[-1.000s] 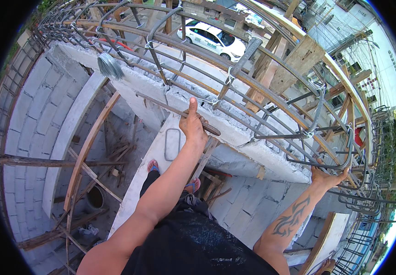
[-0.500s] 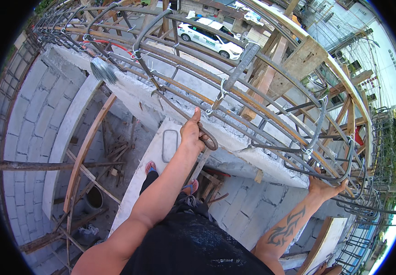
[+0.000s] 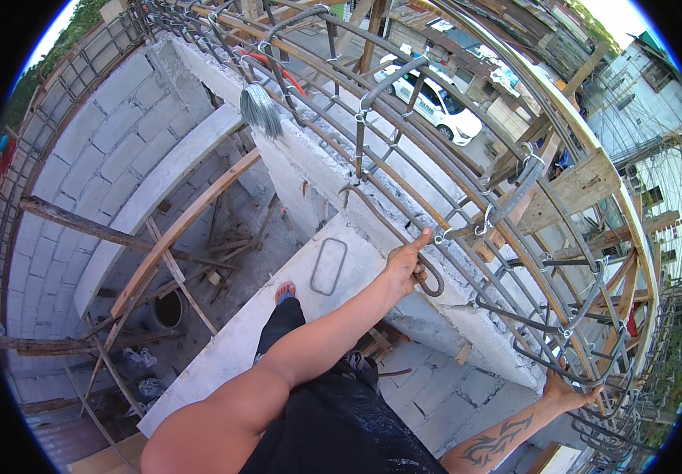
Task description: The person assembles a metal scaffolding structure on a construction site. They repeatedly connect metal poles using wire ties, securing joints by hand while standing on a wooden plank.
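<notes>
Block walls and scaffold timbers below, white car beyond. Left hand closed on bent rebar over concrete beam, thumb up. Right hand curled round lower cage bar, far right. Loose stirrup flat on slab.

Bright daylight falls from about one o'clock, overexposing the sky there. The block wall at nine o'clock lies in soft shade. Focus is sharp centrally; fisheye bends edges, and a black rim vignettes all around.
</notes>
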The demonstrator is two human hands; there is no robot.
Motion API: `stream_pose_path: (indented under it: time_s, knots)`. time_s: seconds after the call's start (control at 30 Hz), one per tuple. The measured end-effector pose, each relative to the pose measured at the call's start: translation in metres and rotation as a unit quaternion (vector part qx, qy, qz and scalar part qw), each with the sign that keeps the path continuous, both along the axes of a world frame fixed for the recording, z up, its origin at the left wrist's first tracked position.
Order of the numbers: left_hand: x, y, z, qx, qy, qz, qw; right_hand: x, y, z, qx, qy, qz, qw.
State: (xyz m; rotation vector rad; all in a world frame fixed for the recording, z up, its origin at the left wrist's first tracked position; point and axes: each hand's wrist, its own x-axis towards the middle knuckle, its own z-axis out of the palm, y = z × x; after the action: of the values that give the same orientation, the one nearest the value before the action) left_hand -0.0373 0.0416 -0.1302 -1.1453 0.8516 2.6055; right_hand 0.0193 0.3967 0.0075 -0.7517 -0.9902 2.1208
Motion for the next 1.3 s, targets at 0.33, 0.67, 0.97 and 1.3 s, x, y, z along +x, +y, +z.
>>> stream_pose_path:
  time_s: [0.33, 0.67, 0.97, 1.3]
  knots:
    - [0.13, -0.093, -0.051, -0.109, -0.082, -0.02, 0.99, 0.015, 0.006, -0.024, -0.087, 0.076, 0.01, 0.993]
    - [0.157, -0.121, -0.052, -0.044, 0.007, -0.022, 0.999, 0.062, -0.119, -0.064, 0.324, -0.084, 0.053, 0.941]
    - [0.154, -0.114, -0.045, -0.223, 0.247, -0.112, 0.936, 0.025, -0.336, -0.097, 0.278, -0.158, 0.804, 0.501]
    - [0.077, -0.27, -0.056, -0.304, 0.311, -0.613, 0.659, 0.056, -0.375, -0.138, 0.305, -0.16, 0.799, 0.493]
